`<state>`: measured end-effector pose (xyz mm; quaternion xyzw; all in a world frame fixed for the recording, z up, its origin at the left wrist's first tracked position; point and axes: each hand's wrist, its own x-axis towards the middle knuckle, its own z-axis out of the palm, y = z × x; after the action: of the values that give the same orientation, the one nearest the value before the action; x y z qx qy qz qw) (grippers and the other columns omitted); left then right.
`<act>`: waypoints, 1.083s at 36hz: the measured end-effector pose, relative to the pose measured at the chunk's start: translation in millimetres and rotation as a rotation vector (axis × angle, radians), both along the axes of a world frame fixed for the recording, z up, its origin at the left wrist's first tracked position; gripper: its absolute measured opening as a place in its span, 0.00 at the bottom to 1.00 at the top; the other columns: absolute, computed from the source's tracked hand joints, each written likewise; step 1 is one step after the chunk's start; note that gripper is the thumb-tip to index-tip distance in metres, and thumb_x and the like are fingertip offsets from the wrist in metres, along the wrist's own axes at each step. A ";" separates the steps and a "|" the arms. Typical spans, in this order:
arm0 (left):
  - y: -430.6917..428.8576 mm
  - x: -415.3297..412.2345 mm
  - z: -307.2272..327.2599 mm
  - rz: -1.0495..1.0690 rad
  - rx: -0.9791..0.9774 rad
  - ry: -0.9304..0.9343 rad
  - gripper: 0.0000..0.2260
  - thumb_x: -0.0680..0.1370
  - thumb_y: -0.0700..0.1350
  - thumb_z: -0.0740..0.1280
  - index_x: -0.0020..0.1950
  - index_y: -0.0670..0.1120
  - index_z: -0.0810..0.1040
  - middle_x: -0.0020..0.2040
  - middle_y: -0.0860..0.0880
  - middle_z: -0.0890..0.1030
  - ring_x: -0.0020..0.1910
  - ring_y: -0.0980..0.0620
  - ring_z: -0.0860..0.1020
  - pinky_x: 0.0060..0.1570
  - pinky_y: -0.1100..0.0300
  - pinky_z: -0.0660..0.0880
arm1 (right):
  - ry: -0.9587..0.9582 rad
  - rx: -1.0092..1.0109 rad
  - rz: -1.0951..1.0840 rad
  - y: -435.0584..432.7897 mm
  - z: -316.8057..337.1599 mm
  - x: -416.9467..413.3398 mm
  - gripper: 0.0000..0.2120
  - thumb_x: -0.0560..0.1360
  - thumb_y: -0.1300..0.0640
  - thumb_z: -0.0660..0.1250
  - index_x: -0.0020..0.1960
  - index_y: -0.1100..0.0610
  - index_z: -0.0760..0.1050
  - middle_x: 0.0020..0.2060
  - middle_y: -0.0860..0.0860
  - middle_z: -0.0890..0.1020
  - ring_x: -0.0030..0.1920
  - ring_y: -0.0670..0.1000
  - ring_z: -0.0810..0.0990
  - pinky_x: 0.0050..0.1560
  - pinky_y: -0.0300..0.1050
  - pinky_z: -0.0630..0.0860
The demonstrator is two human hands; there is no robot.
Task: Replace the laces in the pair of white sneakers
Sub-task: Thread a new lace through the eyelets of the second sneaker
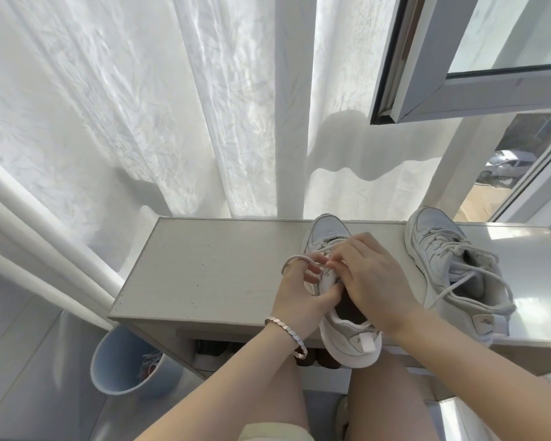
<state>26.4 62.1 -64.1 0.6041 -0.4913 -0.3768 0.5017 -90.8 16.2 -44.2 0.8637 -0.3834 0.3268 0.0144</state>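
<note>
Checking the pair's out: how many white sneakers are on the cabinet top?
2: one sneaker under the left hand and right hand, heel over the front edge; the other sneaker to its right.

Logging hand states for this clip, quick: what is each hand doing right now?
Left hand: holds a loop of the lace of the near sneaker.
Right hand: apparently pinches the same lace at the eyelets.

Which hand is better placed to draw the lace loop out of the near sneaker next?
Left, probably. The left hand has the lace loop hooked round a finger beside the sneaker, with bare bench to pull across; the right hand lies across its top.
</note>
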 end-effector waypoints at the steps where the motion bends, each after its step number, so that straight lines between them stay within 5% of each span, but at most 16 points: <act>1: -0.3 0.4 0.0 -0.010 0.004 -0.003 0.11 0.63 0.51 0.69 0.43 0.59 0.72 0.46 0.60 0.73 0.40 0.63 0.73 0.41 0.63 0.74 | -0.007 0.002 0.006 -0.6 -1.3 -2.3 0.12 0.75 0.56 0.59 0.40 0.61 0.76 0.36 0.52 0.80 0.44 0.49 0.70 0.45 0.42 0.70; 5: 0.0 1.2 1.9 -0.039 0.035 0.017 0.12 0.64 0.50 0.68 0.45 0.58 0.72 0.44 0.61 0.73 0.41 0.66 0.73 0.41 0.67 0.72 | -0.176 0.232 0.059 9.7 5.7 -5.7 0.13 0.76 0.53 0.58 0.45 0.61 0.75 0.40 0.52 0.80 0.44 0.48 0.75 0.47 0.37 0.70; 9: -0.5 3.3 -2.1 -0.032 0.048 -0.003 0.12 0.63 0.50 0.69 0.45 0.56 0.72 0.46 0.58 0.76 0.43 0.63 0.74 0.42 0.65 0.72 | -0.451 0.393 0.146 26.5 36.5 -7.9 0.05 0.79 0.51 0.57 0.46 0.50 0.69 0.36 0.45 0.81 0.34 0.39 0.78 0.37 0.27 0.70; 13: -1.8 4.0 -0.9 -0.033 0.059 -0.008 0.13 0.63 0.50 0.69 0.46 0.54 0.72 0.48 0.54 0.77 0.45 0.58 0.75 0.40 0.68 0.70 | -0.698 0.476 0.323 36.1 76.6 -26.7 0.07 0.77 0.41 0.56 0.43 0.41 0.69 0.29 0.41 0.76 0.33 0.46 0.79 0.44 0.40 0.79; 16: -3.6 4.7 -1.2 -0.021 0.056 -0.032 0.13 0.67 0.46 0.73 0.46 0.55 0.72 0.48 0.54 0.77 0.46 0.57 0.75 0.38 0.70 0.69 | -0.780 0.541 0.320 38.0 94.4 -48.0 0.08 0.75 0.42 0.57 0.40 0.42 0.70 0.26 0.41 0.72 0.28 0.44 0.72 0.36 0.34 0.74; 18: -3.7 4.1 -2.1 -0.004 0.052 -0.035 0.13 0.69 0.42 0.73 0.46 0.54 0.73 0.48 0.53 0.77 0.46 0.57 0.75 0.38 0.71 0.69 | -0.627 0.524 0.199 35.6 94.3 -57.8 0.10 0.76 0.40 0.56 0.40 0.42 0.69 0.27 0.43 0.72 0.28 0.43 0.68 0.32 0.32 0.69; 22: -1.9 1.5 -1.1 0.012 0.033 -0.018 0.12 0.69 0.40 0.73 0.46 0.53 0.75 0.48 0.51 0.77 0.47 0.56 0.76 0.38 0.70 0.72 | 0.083 0.671 -0.032 26.9 74.1 -53.1 0.06 0.80 0.51 0.57 0.44 0.44 0.68 0.36 0.43 0.73 0.36 0.42 0.70 0.41 0.29 0.67; 26: -0.6 0.7 0.7 0.026 0.029 -0.020 0.11 0.70 0.41 0.73 0.47 0.53 0.76 0.49 0.50 0.79 0.47 0.57 0.77 0.36 0.71 0.73 | 0.275 0.573 -0.073 22.3 55.6 -25.2 0.11 0.79 0.46 0.57 0.56 0.50 0.71 0.48 0.44 0.68 0.55 0.46 0.67 0.57 0.39 0.64; 29: 0.5 0.6 3.8 0.030 0.029 -0.011 0.10 0.70 0.41 0.73 0.45 0.54 0.76 0.48 0.50 0.79 0.46 0.57 0.77 0.36 0.71 0.73 | 0.433 0.480 -0.193 14.9 45.2 -9.5 0.17 0.79 0.43 0.53 0.60 0.54 0.68 0.55 0.49 0.70 0.59 0.51 0.65 0.58 0.43 0.65; 33: 0.3 1.5 4.8 0.031 0.025 -0.008 0.10 0.70 0.40 0.73 0.44 0.53 0.76 0.47 0.49 0.80 0.45 0.58 0.77 0.36 0.71 0.73 | 0.482 0.405 -0.165 7.8 40.5 -2.6 0.13 0.81 0.48 0.53 0.60 0.54 0.68 0.58 0.51 0.70 0.59 0.53 0.65 0.57 0.45 0.64; 36: -1.4 1.8 1.9 0.029 0.023 -0.030 0.09 0.70 0.40 0.72 0.43 0.52 0.76 0.47 0.50 0.79 0.45 0.60 0.77 0.36 0.71 0.72 | 0.267 0.373 -0.014 13.2 36.7 -1.3 0.14 0.79 0.48 0.53 0.53 0.53 0.74 0.50 0.49 0.75 0.54 0.50 0.66 0.50 0.46 0.60; 39: -1.6 0.4 2.9 0.036 0.027 -0.031 0.08 0.70 0.41 0.72 0.43 0.52 0.76 0.46 0.51 0.79 0.45 0.58 0.77 0.36 0.71 0.72 | 0.081 0.235 -0.005 17.1 36.0 -5.2 0.20 0.76 0.47 0.50 0.41 0.55 0.77 0.41 0.49 0.78 0.46 0.46 0.65 0.44 0.46 0.68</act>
<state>26.8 60.5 -61.3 0.6254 -0.4829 -0.3651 0.4924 -96.0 33.3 -8.1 0.8710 -0.4204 0.2444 -0.0705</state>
